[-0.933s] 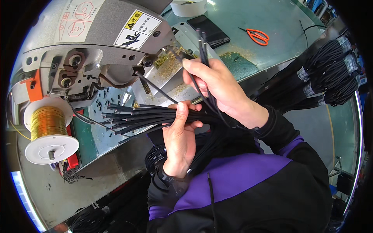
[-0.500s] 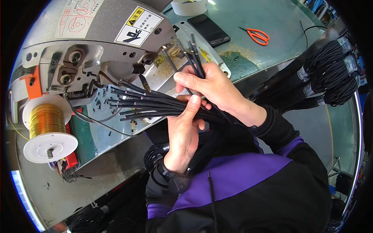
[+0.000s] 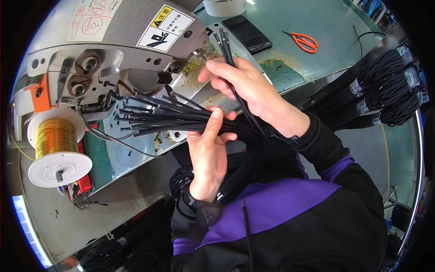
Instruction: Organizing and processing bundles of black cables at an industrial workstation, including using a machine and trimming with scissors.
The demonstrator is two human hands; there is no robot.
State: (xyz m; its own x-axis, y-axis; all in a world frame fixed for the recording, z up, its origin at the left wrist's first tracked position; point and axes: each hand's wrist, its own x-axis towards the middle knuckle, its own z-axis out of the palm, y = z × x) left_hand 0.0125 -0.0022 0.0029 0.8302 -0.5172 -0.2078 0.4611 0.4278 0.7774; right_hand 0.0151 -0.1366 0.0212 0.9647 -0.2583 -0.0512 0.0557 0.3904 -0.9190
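Note:
My left hand (image 3: 210,152) is closed round a bundle of black cables (image 3: 167,118), thumb on top, with the cut ends fanned toward the machine at the left. Above it, my right hand (image 3: 247,81) grips a few separate black cables (image 3: 225,47) in its palm. Their stripped tips point up and away from me, while its thumb and forefinger reach toward the machine's front end. Both groups of cables run together toward my lap, where their lower lengths are partly hidden by my sleeves. The grey machine (image 3: 131,27) stands just beyond the bundle.
A spool of gold-coloured wire (image 3: 56,138) hangs at the machine's left. On the green table lie a black phone (image 3: 247,34), red-handled scissors (image 3: 304,42) and a white roll (image 3: 224,7). Coiled black cable bundles (image 3: 385,81) rest at the right. Metal scraps (image 3: 195,68) litter the machine's base.
My right thumb and forefinger have let go of one cable, which now lies with the left-hand bundle. The left hand and bundle have shifted slightly left and up.

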